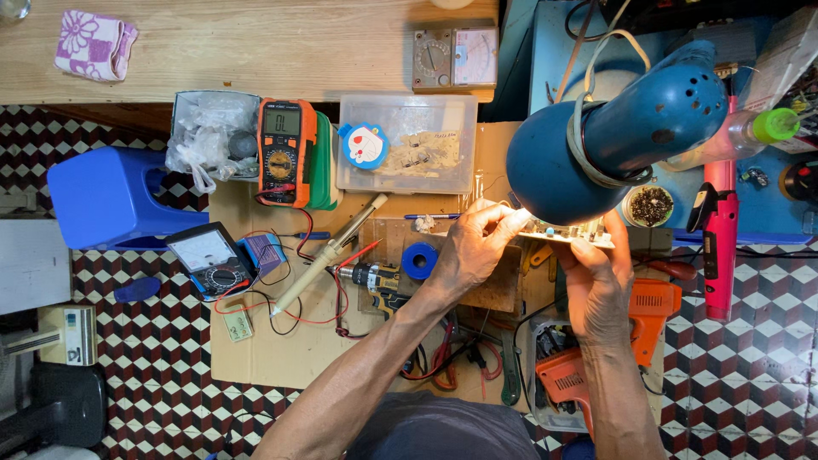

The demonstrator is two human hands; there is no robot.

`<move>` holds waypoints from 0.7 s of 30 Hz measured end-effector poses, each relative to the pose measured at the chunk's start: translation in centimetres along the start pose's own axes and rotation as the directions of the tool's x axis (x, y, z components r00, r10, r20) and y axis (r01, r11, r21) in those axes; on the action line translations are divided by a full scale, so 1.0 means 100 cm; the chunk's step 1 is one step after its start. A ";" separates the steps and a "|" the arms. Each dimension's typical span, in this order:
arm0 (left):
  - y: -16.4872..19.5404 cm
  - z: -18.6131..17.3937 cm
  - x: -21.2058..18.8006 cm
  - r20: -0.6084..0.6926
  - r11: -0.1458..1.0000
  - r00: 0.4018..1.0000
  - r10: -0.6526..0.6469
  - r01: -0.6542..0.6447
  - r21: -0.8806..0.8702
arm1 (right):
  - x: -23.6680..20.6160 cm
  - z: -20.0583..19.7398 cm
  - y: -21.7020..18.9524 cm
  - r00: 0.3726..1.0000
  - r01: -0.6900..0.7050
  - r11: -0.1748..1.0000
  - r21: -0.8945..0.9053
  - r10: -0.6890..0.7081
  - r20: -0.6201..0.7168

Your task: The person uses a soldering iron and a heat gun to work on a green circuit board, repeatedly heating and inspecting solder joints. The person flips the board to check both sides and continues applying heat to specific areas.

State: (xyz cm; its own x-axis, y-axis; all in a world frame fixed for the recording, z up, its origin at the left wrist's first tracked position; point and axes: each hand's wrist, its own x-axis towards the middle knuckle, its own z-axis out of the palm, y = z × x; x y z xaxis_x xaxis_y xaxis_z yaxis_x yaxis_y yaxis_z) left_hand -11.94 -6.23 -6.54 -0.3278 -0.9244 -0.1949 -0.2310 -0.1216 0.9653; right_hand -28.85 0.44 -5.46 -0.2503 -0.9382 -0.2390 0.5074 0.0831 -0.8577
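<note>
Two bare hands hold one small circuit board (569, 230) level just under the blue lamp (596, 136). I see my left hand (469, 251) pinching its near end, my right hand (599, 281) gripping the far edge. It looks thin, pale, studded with parts; probably light, stiff and fragile, best held by its edges. Left of the lamp lies a soldering iron (332, 251).

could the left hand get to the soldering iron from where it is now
Probably yes. The soldering iron lies bare on the cardboard, just left of the left hand, with nothing on top. But that hand's fingers are on the circuit board, so it must let go first.
</note>
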 end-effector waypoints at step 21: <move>-0.007 0.008 0.006 -0.068 0.998 0.997 0.039 -0.042 -0.037 | 0.003 0.000 -0.001 0.998 -0.003 1.000 -0.023 0.002 -0.067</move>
State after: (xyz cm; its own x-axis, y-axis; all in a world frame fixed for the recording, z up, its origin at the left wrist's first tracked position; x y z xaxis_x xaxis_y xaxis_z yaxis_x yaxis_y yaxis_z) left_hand -12.76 -6.40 -7.47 -0.2736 -0.9509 -0.1448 -0.1832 -0.0963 0.9783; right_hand -29.01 0.20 -5.42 -0.3036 -0.9136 -0.2704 0.4895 0.0939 -0.8669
